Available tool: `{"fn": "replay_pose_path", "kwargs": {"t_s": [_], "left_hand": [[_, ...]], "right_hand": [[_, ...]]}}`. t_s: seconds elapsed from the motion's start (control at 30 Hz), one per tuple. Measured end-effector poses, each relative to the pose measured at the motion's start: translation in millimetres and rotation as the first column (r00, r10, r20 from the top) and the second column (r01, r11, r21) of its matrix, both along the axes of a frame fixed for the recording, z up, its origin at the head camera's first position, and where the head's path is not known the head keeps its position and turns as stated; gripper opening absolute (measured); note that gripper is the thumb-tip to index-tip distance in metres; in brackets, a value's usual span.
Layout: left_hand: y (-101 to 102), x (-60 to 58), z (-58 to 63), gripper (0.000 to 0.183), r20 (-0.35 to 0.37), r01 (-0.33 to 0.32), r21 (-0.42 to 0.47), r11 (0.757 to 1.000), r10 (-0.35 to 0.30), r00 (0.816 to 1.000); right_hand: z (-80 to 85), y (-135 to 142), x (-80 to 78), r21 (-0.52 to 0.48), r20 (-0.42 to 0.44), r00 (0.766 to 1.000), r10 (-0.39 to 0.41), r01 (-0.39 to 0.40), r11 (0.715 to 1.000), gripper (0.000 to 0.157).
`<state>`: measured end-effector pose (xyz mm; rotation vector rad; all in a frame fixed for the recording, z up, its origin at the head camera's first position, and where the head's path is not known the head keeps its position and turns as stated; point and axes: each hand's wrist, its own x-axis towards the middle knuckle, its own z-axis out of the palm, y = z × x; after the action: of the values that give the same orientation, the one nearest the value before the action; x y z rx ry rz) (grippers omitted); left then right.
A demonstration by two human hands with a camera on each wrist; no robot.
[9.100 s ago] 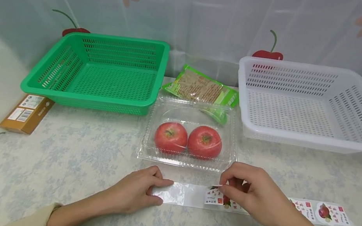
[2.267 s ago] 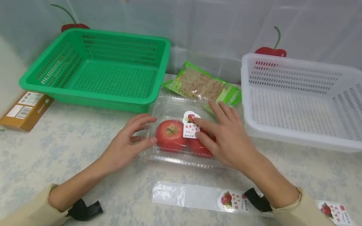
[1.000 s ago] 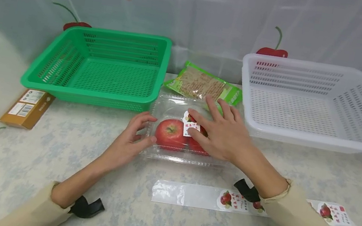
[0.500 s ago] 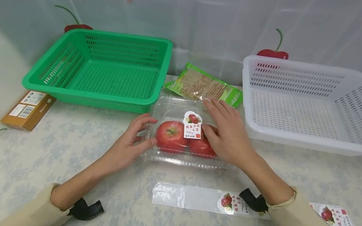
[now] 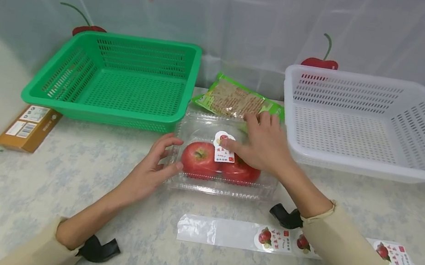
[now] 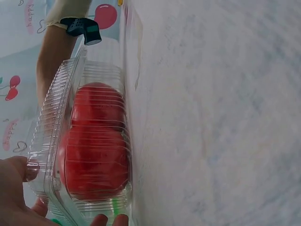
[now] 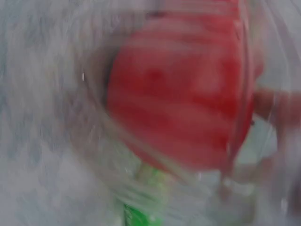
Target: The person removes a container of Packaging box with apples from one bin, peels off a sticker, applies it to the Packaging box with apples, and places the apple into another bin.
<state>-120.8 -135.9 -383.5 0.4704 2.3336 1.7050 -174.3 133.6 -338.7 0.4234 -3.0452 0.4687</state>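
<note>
- Right hand (image 5: 266,145) at work on the clear box (image 5: 220,191): its thumb lies extended over the upper part of a white sticker (image 5: 225,157) on the lid, pressing rather than pinching. The other fingers are slightly bent and reach to the far edge of the box; whether they also touch the green-edged bag (image 5: 230,96) cannot be told.
- Left hand (image 5: 150,166) at the box's left end, thumb and fingers spread apart and loosely bent, touching the clear wall without closing around it. The left wrist view shows fingertips against that end of the box.
- The box sits mid-worktop (image 5: 129,235), lid down over two red apples (image 5: 197,158) side by side. The sticker, printed with fruit and red characters, lies on the lid above where the apples meet.
- In the right wrist view, motion blurs an apple, the box wall and the fingers.
- In front of the box, a strip (image 5: 197,228) of more stickers lies flat, its left part bare of labels, its right part crossed by the person's right sleeve (image 5: 350,261).
- Behind the box, the bag lies between a green basket (image 5: 103,113) on the left and a white basket (image 5: 374,166) on the right.
</note>
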Motion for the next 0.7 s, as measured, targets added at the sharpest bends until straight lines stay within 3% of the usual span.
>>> {"fn": "replay_pose_path", "kwargs": {"t_s": [0.17,0.37,0.57,0.7], "left_hand": [[0.9,0.4,0.4,0.05,0.004,-0.001,0.012,1.0,0.001,1.0],[1.0,1.3,2.2,0.051,-0.003,-0.008,-0.002,1.0,0.008,1.0],[-0.1,1.6,1.7,0.053,-0.025,-0.02,-0.018,1.0,0.019,1.0],[0.7,4.3,2.3,0.053,-0.039,-0.027,-0.021,0.999,0.026,0.999]], "right_hand": [[-2.6,-2.3,-4.9,-0.016,-0.035,0.998,-0.045,0.045,0.999,0.066],[-5.9,0.1,-4.8,-0.14,-0.068,0.997,-0.038,0.028,0.99,0.042],[-5.5,7.5,-3.2,-0.268,-0.07,0.997,0.031,-0.049,0.962,0.049],[2.0,9.1,9.2,-0.263,-0.119,0.992,0.047,-0.077,0.962,0.058]]}}
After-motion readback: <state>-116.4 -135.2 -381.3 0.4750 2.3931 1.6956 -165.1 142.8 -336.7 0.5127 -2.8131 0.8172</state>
